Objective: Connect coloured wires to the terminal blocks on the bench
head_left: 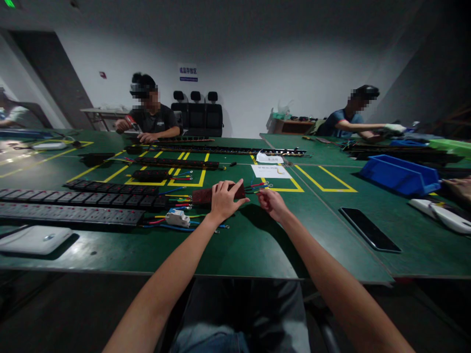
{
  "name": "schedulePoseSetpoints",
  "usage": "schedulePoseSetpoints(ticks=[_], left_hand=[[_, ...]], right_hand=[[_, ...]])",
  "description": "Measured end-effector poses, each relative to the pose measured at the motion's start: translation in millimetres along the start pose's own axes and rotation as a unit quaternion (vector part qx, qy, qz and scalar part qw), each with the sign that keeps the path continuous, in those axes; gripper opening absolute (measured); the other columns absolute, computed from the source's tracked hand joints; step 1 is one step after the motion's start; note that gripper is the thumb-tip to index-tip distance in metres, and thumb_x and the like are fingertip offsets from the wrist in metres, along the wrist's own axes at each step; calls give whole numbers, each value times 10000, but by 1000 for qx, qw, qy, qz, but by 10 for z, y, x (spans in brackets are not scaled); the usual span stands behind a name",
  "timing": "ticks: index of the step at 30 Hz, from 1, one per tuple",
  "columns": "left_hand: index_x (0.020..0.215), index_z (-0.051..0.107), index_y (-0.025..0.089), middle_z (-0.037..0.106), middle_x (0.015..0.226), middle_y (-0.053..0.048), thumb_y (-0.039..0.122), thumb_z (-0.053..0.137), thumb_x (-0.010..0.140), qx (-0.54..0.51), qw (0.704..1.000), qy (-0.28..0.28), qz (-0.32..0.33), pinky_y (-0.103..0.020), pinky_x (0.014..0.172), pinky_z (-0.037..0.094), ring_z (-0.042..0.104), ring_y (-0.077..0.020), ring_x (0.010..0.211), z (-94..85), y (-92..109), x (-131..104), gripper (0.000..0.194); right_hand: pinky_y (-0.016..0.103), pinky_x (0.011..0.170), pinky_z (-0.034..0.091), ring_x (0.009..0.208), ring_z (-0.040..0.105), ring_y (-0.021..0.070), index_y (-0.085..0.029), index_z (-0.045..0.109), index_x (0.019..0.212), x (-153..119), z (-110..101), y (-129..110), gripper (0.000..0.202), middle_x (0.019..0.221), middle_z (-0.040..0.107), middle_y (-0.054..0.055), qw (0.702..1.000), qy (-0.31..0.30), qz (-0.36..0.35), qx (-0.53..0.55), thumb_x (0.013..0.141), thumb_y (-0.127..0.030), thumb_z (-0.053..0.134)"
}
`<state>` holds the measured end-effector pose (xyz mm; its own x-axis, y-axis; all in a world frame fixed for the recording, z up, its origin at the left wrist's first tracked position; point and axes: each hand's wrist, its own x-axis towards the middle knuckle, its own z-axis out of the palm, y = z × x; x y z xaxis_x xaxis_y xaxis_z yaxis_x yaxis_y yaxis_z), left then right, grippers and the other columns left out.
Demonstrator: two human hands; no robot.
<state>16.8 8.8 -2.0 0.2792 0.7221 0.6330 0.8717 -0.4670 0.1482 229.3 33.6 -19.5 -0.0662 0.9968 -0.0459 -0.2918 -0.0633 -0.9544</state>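
My left hand (225,200) rests over a short dark reddish strip (201,196), its fingers spread across the top. Coloured wires (257,186) with ring ends come out of the strip's right end. Just right of them my right hand (271,202) is closed in a pinch at a thin wire end. To the left lie long black socket strips (91,197) and a grey one (73,214), with wires at their right ends. A white switch block (178,218) sits among the wires near my left forearm.
On the green table (257,255) lie a black phone (369,229), a blue bin (399,175), a white device (439,215) and another white device (37,239). Paper labels (270,171) and more strips lie farther back. Two people (156,117) work across the table; a hand shows at far right.
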Motion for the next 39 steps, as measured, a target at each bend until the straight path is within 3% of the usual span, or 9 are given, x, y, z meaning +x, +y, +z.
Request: schedulePoseSetpoints(ticks=[4, 8, 20, 33, 39], left_hand=[[1496, 539, 278, 622, 1243, -103, 731, 572, 890, 1, 1000, -4, 0, -432, 970, 362, 520, -290, 1132, 21, 3, -1, 758], [1497, 536, 282, 618, 1248, -101, 714, 593, 889, 1, 1000, -6, -5, -437, 973, 363, 515, -291, 1136, 31, 6, 0, 748], [1485, 552, 303, 627, 1234, -99, 736, 590, 875, -5, 1000, 7, -15, -431, 967, 366, 526, -290, 1128, 12, 3, 21, 749], [1483, 559, 295, 632, 1207, -99, 789, 518, 881, -20, 1000, 16, -15, -428, 950, 374, 527, -289, 1104, -40, -2, 26, 780], [1476, 560, 270, 626, 1210, -99, 699, 569, 907, -23, 1000, 2, -10, -437, 963, 378, 525, -290, 1114, -49, 25, 19, 712]], right_hand=[[189, 345, 203, 399, 354, 55, -203, 579, 728, -4, 10, 17, 320, 530, 482, -63, 999, 25, -22, -16, 637, -421, 795], [202, 350, 216, 405, 360, 60, -211, 562, 731, -11, 5, 12, 322, 554, 498, -57, 999, 13, -33, -5, 669, -452, 767], [219, 366, 168, 417, 339, 63, -201, 597, 741, -28, 39, -60, 323, 564, 517, -45, 999, 13, 12, 30, 680, -484, 739], [200, 353, 189, 417, 333, 59, -205, 596, 746, -15, 29, -56, 338, 544, 505, -40, 999, -6, -2, 46, 698, -473, 796], [204, 356, 165, 411, 335, 54, -189, 611, 731, -13, 30, -54, 282, 540, 497, -47, 999, 17, 3, 31, 691, -428, 756]])
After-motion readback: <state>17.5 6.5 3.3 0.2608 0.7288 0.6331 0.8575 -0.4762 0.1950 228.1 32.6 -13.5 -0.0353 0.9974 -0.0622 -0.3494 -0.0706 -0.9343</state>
